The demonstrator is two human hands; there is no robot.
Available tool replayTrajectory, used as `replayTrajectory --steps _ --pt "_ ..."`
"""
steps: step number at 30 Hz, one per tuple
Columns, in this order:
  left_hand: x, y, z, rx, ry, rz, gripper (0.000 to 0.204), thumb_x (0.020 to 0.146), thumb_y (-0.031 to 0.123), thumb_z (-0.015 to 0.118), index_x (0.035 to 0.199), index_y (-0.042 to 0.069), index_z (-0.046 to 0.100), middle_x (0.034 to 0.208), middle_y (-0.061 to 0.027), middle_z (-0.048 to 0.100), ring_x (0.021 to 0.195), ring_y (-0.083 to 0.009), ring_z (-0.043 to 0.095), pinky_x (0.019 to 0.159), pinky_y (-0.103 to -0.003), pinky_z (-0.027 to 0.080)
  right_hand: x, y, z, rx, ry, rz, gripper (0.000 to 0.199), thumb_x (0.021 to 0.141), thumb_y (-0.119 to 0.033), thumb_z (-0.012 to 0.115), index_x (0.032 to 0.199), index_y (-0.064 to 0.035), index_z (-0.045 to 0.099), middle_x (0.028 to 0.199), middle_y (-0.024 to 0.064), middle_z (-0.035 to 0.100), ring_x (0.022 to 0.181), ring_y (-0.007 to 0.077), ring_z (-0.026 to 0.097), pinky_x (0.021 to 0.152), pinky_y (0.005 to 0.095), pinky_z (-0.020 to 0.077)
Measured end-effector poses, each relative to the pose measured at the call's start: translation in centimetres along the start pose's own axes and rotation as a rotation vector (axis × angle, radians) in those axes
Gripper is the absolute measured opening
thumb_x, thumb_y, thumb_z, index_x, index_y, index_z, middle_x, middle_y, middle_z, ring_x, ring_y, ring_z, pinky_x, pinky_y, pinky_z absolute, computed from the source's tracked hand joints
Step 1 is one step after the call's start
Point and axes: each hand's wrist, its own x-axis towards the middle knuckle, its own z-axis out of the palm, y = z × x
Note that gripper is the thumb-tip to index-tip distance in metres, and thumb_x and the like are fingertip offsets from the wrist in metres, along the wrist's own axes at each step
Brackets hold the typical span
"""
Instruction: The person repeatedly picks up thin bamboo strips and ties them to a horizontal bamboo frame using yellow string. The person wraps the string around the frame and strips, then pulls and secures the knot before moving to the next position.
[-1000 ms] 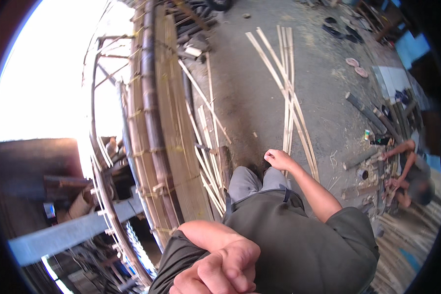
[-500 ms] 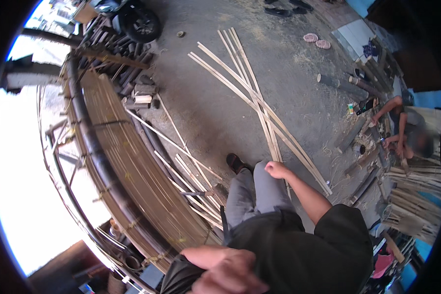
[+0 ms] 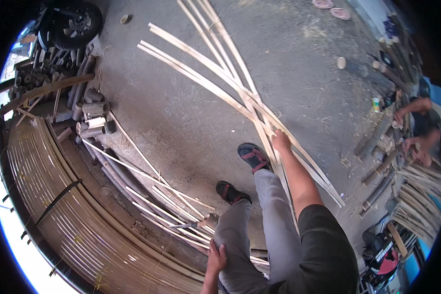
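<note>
My left hand [image 3: 216, 256] lies against my left knee, fingers stretched out and holding nothing. My right hand [image 3: 281, 141] reaches down over crossed bamboo strips [image 3: 230, 73] on the concrete floor, its fingers curled. Whether those fingers grip a strip is hidden by the hand itself. The pale, long strips cross just above and left of that hand and fan apart toward the far side. One bundle passes beside my right leg [image 3: 274, 206]. More loose strips [image 3: 169, 203] lie left of my left foot [image 3: 230, 192], with a dark-bladed, wood-handled tool [image 3: 193, 225] across them.
At left a long bamboo-slat bench [image 3: 73, 215] curves along the edge. Bamboo offcuts [image 3: 93, 110] and a motorcycle wheel [image 3: 76, 25] stand at the far left. On the right another person's hands [image 3: 412, 110] work among bamboo poles [image 3: 367, 73]. Pink slippers [image 3: 340, 13] lie far right.
My right hand has moved from my right knee forward over the strips. My left hand has gone from near my body to my left knee. The view has shifted as I lean forward.
</note>
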Motion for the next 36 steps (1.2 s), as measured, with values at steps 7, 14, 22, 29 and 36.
replayTrajectory --steps 7,14,22,29,36 --pt "4.2 5.1 -0.7 -0.023 0.088 -0.174 0.060 0.098 0.043 0.045 0.141 0.001 0.036 0.125 -0.0327 0.049 0.114 -0.0483 0.051 0.095 -0.052 0.043 8.0 -0.3 3.5 -0.165 0.189 -0.025 0.038 0.087 -0.029 0.063 0.117 -0.0088 0.055 0.116 0.0190 0.060 0.112 0.0363 0.057 0.091 0.0495 0.0466" --pt "3.7 5.0 -1.7 -0.131 0.014 -0.206 0.063 0.097 0.049 0.045 0.140 0.003 0.042 0.129 -0.0295 0.050 0.120 -0.0452 0.050 0.100 -0.049 0.041 2.2 -0.5 -1.0 0.116 0.066 -0.359 0.029 0.089 -0.025 0.059 0.110 -0.0057 0.057 0.094 0.0263 0.064 0.090 0.0441 0.062 0.078 0.0512 0.0499" --pt "-5.3 0.3 -1.3 -0.493 0.169 -0.236 0.052 0.096 0.043 0.050 0.120 -0.002 0.060 0.111 -0.0283 0.064 0.110 -0.0387 0.061 0.097 -0.042 0.046 -25.8 -24.1 -30.6 0.570 0.206 -0.838 0.022 0.096 -0.026 0.057 0.098 -0.0041 0.056 0.067 0.0147 0.063 0.065 0.0342 0.067 0.056 0.0404 0.0499" --pt "-8.0 4.8 -11.6 -0.874 0.347 0.076 0.048 0.095 0.040 0.056 0.123 0.001 0.059 0.117 -0.0262 0.063 0.110 -0.0355 0.062 0.094 -0.040 0.049 -46.0 -45.0 -52.0 0.844 0.170 -1.167 0.019 0.103 -0.021 0.045 0.110 -0.0032 0.050 0.070 0.0044 0.058 0.057 0.0125 0.055 0.055 0.0282 0.0473" --pt "-16.9 8.4 -29.9 -0.733 1.173 0.392 0.038 0.095 0.030 0.059 0.123 0.003 0.059 0.118 -0.0219 0.058 0.119 -0.0335 0.052 0.099 -0.037 0.043 -67.0 -58.1 -52.8 1.115 -0.978 -1.372 0.026 0.106 -0.027 0.037 0.129 -0.0160 0.044 0.072 -0.0013 0.045 0.057 0.0042 0.039 0.051 0.0187 0.0378"
